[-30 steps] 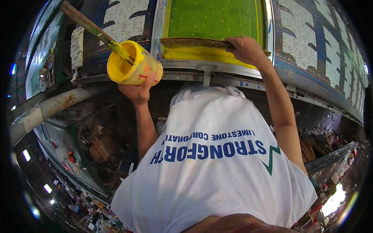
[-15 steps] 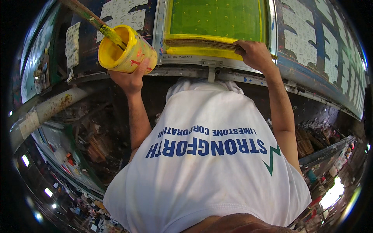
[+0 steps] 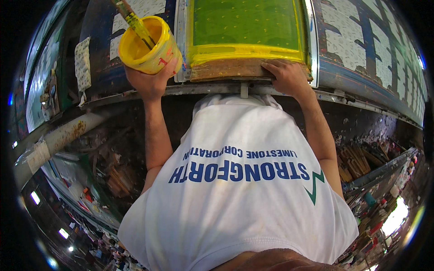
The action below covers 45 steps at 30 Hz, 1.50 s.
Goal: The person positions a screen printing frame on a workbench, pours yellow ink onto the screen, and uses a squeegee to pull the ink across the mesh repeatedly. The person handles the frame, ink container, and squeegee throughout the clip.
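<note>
My left hand is wrapped around a yellow plastic ink tub, holding it tilted at the left of the print screen. Yellow ink coats the tub's inside, and a stained stick leans out of its mouth. At the near end of the green mesh screen, a wooden squeegee lies with its broad side up. My right hand grips the squeegee's right part, fingers over the wood; its thumb is hidden. A band of yellow ink runs across the mesh just beyond the squeegee.
The screen's metal frame sits on a long dark printing table. Printed pale sheets lie on both sides of it. A patterned cloth strip hangs at the left, above a rusty pipe. Wooden boards are stacked below right.
The squeegee has come toward me and tipped back, showing its broad wooden side. My right hand moved nearer with it. The tub rose slightly and moved away from me, its stick now steeper.
</note>
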{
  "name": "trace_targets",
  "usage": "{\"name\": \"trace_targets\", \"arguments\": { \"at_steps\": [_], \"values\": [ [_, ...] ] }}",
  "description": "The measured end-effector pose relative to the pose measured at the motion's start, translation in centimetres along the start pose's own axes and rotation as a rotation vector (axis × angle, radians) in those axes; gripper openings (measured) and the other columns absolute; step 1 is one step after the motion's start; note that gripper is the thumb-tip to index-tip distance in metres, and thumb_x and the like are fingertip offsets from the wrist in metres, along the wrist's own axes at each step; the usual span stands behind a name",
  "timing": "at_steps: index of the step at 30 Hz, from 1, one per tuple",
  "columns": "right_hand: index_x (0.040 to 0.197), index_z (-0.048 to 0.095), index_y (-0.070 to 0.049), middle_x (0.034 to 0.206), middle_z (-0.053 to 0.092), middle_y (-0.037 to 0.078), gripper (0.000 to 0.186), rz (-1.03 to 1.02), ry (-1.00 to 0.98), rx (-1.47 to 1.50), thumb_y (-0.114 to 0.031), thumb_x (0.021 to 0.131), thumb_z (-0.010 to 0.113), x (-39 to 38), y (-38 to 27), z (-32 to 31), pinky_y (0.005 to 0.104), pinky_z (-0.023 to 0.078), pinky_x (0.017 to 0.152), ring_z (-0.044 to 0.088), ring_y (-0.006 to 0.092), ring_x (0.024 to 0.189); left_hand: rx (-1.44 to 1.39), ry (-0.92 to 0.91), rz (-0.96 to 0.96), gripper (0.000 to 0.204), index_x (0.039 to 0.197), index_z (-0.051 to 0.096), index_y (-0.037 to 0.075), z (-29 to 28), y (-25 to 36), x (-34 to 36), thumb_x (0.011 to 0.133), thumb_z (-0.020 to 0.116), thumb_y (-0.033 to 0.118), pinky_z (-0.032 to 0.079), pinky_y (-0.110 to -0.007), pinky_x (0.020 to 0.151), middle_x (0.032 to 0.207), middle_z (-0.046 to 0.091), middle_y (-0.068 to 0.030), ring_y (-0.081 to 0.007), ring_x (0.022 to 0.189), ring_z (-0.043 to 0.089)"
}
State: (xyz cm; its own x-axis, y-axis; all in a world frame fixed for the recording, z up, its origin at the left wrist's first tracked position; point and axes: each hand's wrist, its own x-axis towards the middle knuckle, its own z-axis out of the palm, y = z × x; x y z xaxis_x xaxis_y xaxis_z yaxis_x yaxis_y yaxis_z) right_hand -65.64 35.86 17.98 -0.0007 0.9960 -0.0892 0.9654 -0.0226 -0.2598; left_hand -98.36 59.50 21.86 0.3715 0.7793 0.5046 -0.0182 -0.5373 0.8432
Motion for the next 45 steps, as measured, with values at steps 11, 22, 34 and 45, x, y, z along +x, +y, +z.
{"name": "trace_targets", "arguments": {
  "at_steps": [11,22,34,45],
  "values": [
    [0.137,0.071,-0.011,0.136,0.072,0.01,0.061,0.051,-0.043,0.023,-0.007,0.076,0.069,-0.9,-1.1,0.5,0.0449,0.056,0.103,0.069,0.0314,0.122,0.154,-0.155,0.105,0.078,0.129,0.059,0.005,4.6,-2.9,3.9,0.068,0.102,0.027,0.054,-0.038,0.097,0.119,0.067,-0.008,-0.0211,0.107,0.068],
    [0.131,0.072,-0.005,0.116,0.076,0.015,0.044,0.075,0.168,0.464,-0.02,0.09,0.08,-1.6,1.3,-4.2,0.0419,0.059,0.092,0.074,0.0324,0.105,0.328,-0.33,0.378,0.091,0.143,0.059,0.008,9.9,-2.7,5.1,0.066,0.1,0.034,0.05,-0.045,0.103,0.128,0.066,-0.0107,-0.0304,0.117,0.064],
    [0.117,0.074,0.0,0.081,0.065,0.0,0.043,0.101,0.722,1.005,-0.039,0.101,0.078,1.9,3.8,-8.5,0.0238,0.05,0.072,0.059,0.0049,0.078,0.484,-0.5,0.576,0.095,0.144,0.058,0.006,15.0,-0.2,5.1,0.066,0.101,0.037,0.048,-0.051,0.108,0.13,0.067,-0.014,-0.0351,0.118,0.066],
    [0.112,0.081,-0.005,0.092,0.078,0.004,0.029,-0.101,0.708,0.788,-0.032,0.1,0.079,-1.6,5.0,-10.2,0.0263,0.054,0.072,0.067,0.0082,0.079,0.652,-0.432,0.727,0.098,0.147,0.055,0.009,17.6,-0.8,4.6,0.064,0.099,0.037,0.041,-0.053,0.115,0.138,0.063,-0.0108,-0.0304,0.128,0.058]
  ]
}}
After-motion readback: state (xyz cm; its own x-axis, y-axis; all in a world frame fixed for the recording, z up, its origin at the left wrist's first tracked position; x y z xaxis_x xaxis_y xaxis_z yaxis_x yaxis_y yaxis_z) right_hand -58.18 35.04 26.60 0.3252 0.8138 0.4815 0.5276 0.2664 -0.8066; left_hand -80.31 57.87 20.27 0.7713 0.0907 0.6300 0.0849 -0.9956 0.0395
